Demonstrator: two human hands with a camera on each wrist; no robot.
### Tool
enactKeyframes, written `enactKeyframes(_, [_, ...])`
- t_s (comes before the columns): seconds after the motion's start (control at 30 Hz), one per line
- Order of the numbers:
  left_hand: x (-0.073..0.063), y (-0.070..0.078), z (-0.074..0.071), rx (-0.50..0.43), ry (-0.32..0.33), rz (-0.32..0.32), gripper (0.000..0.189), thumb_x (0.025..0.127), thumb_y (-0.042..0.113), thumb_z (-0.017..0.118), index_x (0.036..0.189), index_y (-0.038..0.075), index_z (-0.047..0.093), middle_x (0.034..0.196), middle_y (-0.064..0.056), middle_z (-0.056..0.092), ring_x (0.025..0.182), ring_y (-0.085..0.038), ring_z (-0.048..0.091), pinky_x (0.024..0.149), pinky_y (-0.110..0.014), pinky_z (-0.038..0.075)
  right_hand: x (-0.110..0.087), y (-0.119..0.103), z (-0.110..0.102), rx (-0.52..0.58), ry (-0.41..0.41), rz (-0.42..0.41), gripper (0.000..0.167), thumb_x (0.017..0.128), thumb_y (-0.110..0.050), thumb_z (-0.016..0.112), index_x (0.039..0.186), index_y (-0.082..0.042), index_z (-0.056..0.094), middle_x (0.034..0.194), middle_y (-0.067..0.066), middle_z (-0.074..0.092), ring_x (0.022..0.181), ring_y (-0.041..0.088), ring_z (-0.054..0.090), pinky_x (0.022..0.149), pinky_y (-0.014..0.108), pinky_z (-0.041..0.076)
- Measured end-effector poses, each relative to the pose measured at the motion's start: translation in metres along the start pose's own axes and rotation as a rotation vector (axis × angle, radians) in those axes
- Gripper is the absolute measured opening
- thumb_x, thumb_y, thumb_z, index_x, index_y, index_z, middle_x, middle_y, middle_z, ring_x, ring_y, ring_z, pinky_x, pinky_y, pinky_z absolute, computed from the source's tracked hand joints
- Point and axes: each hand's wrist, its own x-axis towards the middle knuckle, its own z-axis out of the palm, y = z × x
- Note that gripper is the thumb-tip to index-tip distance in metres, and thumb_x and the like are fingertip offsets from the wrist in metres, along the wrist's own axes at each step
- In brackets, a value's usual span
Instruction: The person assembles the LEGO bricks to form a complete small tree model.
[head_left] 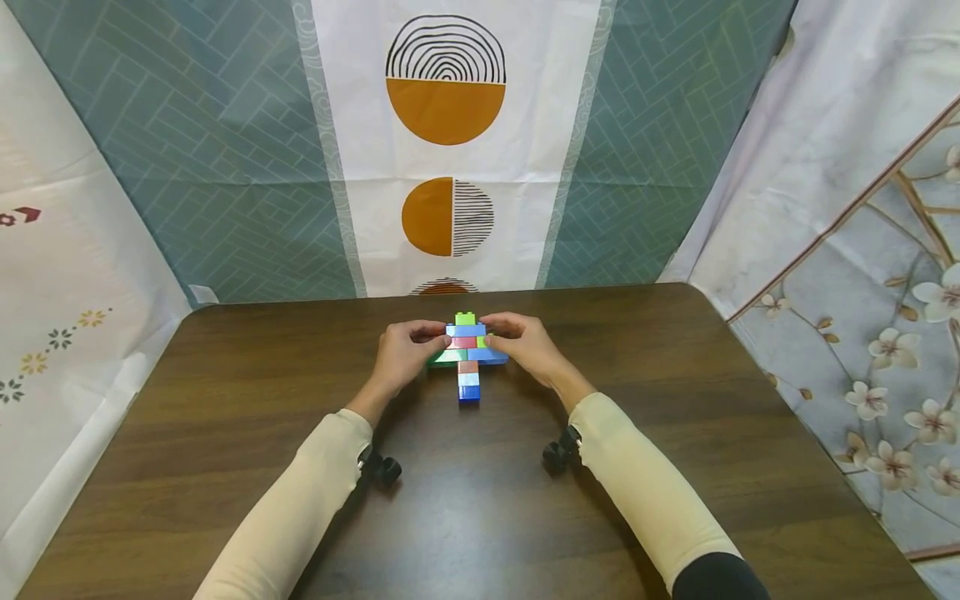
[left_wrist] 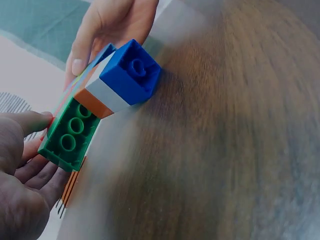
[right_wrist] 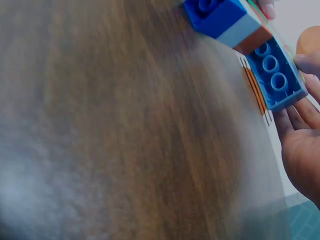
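Observation:
A tree-shaped model of toy building bricks (head_left: 467, 355) is between my hands near the table's far edge. A lime brick (head_left: 465, 318) tops it, above light blue, red and lime bricks. Its widest row has a green brick (left_wrist: 67, 135) on the left and a blue brick (right_wrist: 277, 75) on the right. An orange, white and dark blue stem (head_left: 468, 382) points toward me. My left hand (head_left: 402, 357) grips the left side, thumb on the front. Opposite it, my right hand (head_left: 528, 348) holds the right side, thumb by the small lime brick. Both wrist views show hollow undersides.
The brown wooden table (head_left: 465, 500) spans the space below the model. Behind its far edge hangs a patterned cloth (head_left: 457, 158), with a floral curtain (head_left: 870, 350) at the right and a white one (head_left: 67, 317) at the left. Each sleeve carries a small black device.

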Motion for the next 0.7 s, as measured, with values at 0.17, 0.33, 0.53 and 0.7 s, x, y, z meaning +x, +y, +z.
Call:
enactKeyframes(0.17, [0.003, -0.003, 0.002, 0.021, 0.003, -0.023, 0.032, 0.095, 0.026, 0.076, 0.122, 0.008, 0.075, 0.122, -0.011, 0.075, 0.113, -0.029, 0.069, 0.104, -0.043, 0.056, 0.003, 0.004, -0.001, -0.006, -0.024, 0.027, 0.039, 0.097, -0.019, 0.072, 0.135, -0.021, 0.067, 0.140, 0.004, 0.065, 0.129, 0.028, 0.058, 0.112, 0.045, 0.050])
enactKeyframes(0.33, [0.005, -0.004, 0.003, 0.035, -0.004, -0.051, 0.033, 0.096, 0.027, 0.075, 0.124, 0.010, 0.075, 0.125, -0.011, 0.074, 0.116, -0.029, 0.067, 0.106, -0.043, 0.054, 0.006, 0.008, 0.001, -0.008, -0.027, 0.036, 0.038, 0.098, -0.019, 0.071, 0.135, -0.020, 0.067, 0.141, 0.005, 0.065, 0.129, 0.027, 0.057, 0.112, 0.044, 0.050])
enactKeyframes(0.53, [0.009, -0.008, 0.005, 0.059, -0.001, -0.059, 0.031, 0.095, 0.027, 0.075, 0.121, 0.010, 0.076, 0.124, -0.011, 0.075, 0.116, -0.029, 0.067, 0.106, -0.044, 0.053, 0.009, 0.011, 0.003, -0.021, -0.026, 0.047, 0.036, 0.099, -0.018, 0.070, 0.135, -0.018, 0.067, 0.140, 0.005, 0.064, 0.127, 0.026, 0.057, 0.111, 0.043, 0.050])
enactKeyframes(0.7, [0.010, -0.012, 0.006, 0.069, 0.003, -0.048, 0.030, 0.095, 0.026, 0.075, 0.119, 0.008, 0.076, 0.122, -0.013, 0.076, 0.115, -0.029, 0.070, 0.106, -0.045, 0.053, 0.011, 0.013, 0.002, -0.030, -0.050, 0.042, 0.035, 0.100, -0.017, 0.069, 0.135, -0.016, 0.067, 0.141, 0.006, 0.064, 0.129, 0.027, 0.058, 0.112, 0.044, 0.049])
